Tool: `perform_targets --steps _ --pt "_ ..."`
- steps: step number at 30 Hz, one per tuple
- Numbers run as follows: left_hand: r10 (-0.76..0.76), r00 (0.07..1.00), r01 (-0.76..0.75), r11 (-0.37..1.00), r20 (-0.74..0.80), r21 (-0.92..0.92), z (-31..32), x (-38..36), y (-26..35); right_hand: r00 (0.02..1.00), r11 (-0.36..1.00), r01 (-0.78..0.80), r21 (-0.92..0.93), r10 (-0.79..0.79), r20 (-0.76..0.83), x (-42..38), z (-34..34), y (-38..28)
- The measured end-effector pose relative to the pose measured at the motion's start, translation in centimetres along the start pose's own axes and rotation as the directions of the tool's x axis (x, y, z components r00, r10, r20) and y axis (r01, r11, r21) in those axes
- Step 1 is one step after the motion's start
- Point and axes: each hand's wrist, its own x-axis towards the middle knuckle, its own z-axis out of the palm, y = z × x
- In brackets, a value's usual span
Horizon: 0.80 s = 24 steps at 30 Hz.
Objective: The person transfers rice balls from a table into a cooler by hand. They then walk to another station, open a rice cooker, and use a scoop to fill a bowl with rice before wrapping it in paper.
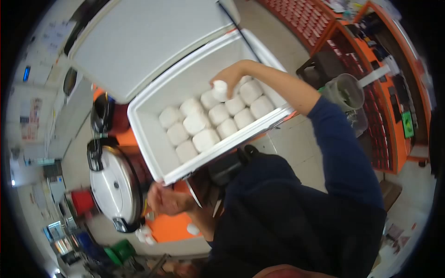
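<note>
My right hand [234, 74] reaches over the far wall side of a white cooler box [146, 123], its fingers closed round a white rounded bundle [219, 91]. Below and beside that hand, several similar white rounded bundles [206, 140] sit packed in rows inside the box, a few of them lying higher than the rest. My left hand [169, 200] is just outside the box, close by its near left corner, with the fingers curled in and nothing visible in them. The box's lid [148, 41] stands raised at the back.
A large silver-lidded rice cooker [113, 180] stands left of the box, with a second dark pot [103, 111] behind it. An orange surface [174, 228] lies under my left arm. At the right are a clear bin [345, 92], a dark stool [322, 67] and orange shelving [398, 139].
</note>
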Motion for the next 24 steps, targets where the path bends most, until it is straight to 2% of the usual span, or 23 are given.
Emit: perform_targets --steps 1,2,3,4,5,6,8,9,10,11,12,13,14,15,17,18,20,21,22,23,24 --pt "0.024 0.987 -0.013 0.997 -0.161 0.071 -3.7 -2.6 -1.4 1.0 0.978 0.007 -0.207 -0.004 0.013 1.4 1.5 0.9" --pt "-0.188 0.959 0.233 0.949 -0.213 0.211 -7.1 -5.1 -1.6 0.999 0.978 0.025 -0.208 -0.019 0.034 2.3 3.0 -0.2" --pt "-0.377 0.877 0.463 0.827 -0.296 0.319 -10.2 -7.6 -1.6 0.96 0.891 -0.006 -0.454 0.132 0.246 2.9 5.6 -1.6" --pt "-0.538 0.799 0.601 0.692 -0.27 0.4 -13.2 -10.2 -2.3 0.862 0.743 0.029 -0.668 0.32 0.394 3.3 8.3 -3.5" --pt "-0.681 0.694 0.687 0.528 -0.236 0.499 -16.2 -12.7 -3.0 0.721 0.549 0.127 -0.826 0.521 0.458 3.9 9.8 -4.3" --pt "-0.728 0.659 0.659 0.436 -0.19 0.613 -20.1 -16.6 -4.6 0.59 0.567 0.127 -0.814 0.617 0.521 6.1 12.0 -2.5" --pt "-0.81 0.578 0.513 0.269 -0.096 0.815 -27.9 -24.2 -7.7 0.442 0.578 0.137 -0.805 0.691 0.572 6.9 13.9 -0.6" --pt "-0.817 0.546 0.428 0.079 -0.188 0.9 -28.4 -25.7 -7.6 0.705 0.699 0.118 -0.705 0.441 0.555 4.1 13.0 -0.3" --pt "-0.815 0.508 0.325 -0.116 -0.277 0.938 -28.9 -27.1 -7.4 0.887 0.799 0.15 -0.582 0.152 0.437 2.4 12.1 -0.4" --pt "-0.758 0.476 0.072 -0.472 -0.446 0.879 -29.3 -28.6 -7.3 0.883 0.793 0.162 -0.587 0.149 0.445 2.3 11.2 -0.8" --pt "-0.755 0.466 0.081 -0.483 -0.462 0.872 -30.2 -29.4 -7.7 0.866 0.887 0.124 -0.446 0.122 0.484 2.4 10.3 -1.2" --pt "-0.792 0.365 0.282 -0.407 -0.489 0.869 -31.6 -29.9 -8.5 0.849 0.953 0.077 -0.292 0.091 0.521 2.6 9.8 -1.2" --pt "-0.831 0.263 0.475 -0.331 -0.491 0.815 -32.9 -30.4 -9.0 0.815 0.966 0.1 -0.238 0.058 0.576 3.1 9.8 -0.3" --pt "-0.827 0.253 0.478 -0.344 -0.501 0.808 -33.9 -30.9 -9.4 0.807 0.965 0.106 -0.24 0.057 0.588 3.4 10.6 0.3" --pt "-0.885 0.393 0.564 0.017 -0.25 0.826 -35.1 -30.9 -10.4 0.751 0.907 0.113 -0.407 0.191 0.633 4.2 11.7 0.9" --pt "-0.882 0.394 0.568 0.013 -0.257 0.823 -34.4 -30.4 -10.4 0.75 0.904 0.119 -0.41 0.189 0.634 4.1 11.5 -0.5" --pt "-0.929 0.23 0.366 -0.193 -0.289 0.911 -33.8 -29.7 -10.8 0.775 0.78 0.103 -0.617 0.326 0.542 3.4 11.4 -3.1" --pt "-0.926 0.232 0.373 -0.198 -0.298 0.906 -34.0 -29.7 -11.1 0.775 0.775 0.111 -0.622 0.324 0.542 3.6 11.4 -2.2" --pt "-0.983 0.145 0.657 0.014 -0.108 0.753 -34.0 -29.6 -11.6 0.795 0.85 0.148 -0.506 0.202 0.572 3.7 11.0 -0.7" --pt "-0.995 0.053 0.888 0.086 0.086 0.452 -34.0 -29.4 -12.2 0.81 0.906 0.186 -0.38 0.077 0.581 4.0 10.6 0.9" --pt "-0.982 0.104 0.908 0.157 0.155 0.388 -31.3 -26.2 -10.3 0.814 0.902 0.187 -0.389 0.08 0.576 4.0 9.2 0.7"
